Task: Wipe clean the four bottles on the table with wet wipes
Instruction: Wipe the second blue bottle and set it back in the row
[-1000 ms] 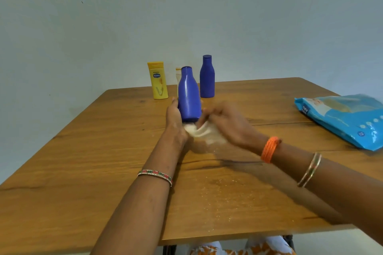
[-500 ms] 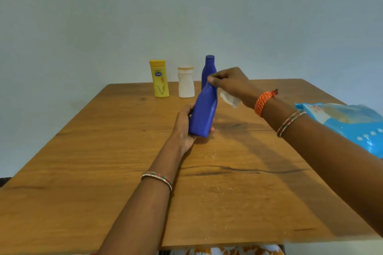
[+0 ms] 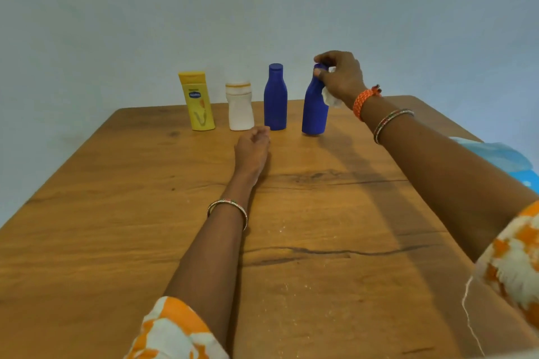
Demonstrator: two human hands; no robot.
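I see the wooden table (image 3: pixel 116 213) carrying a row of four bottles along its far edge, the yellow lotion bottle (image 3: pixel 197 102), white bottle (image 3: pixel 239 106) and two blue bottles, presumably lined up so each can be taken in turn. My right hand (image 3: pixel 339 76) pinches the cap of the right blue bottle (image 3: pixel 315 109), which stands upright, apart from the left blue bottle (image 3: pixel 275 99), with the wet wipe (image 3: pixel 331 98) tucked under the palm. My left hand (image 3: pixel 252 148) rests on the table loosely curled, holding nothing, just before the row.
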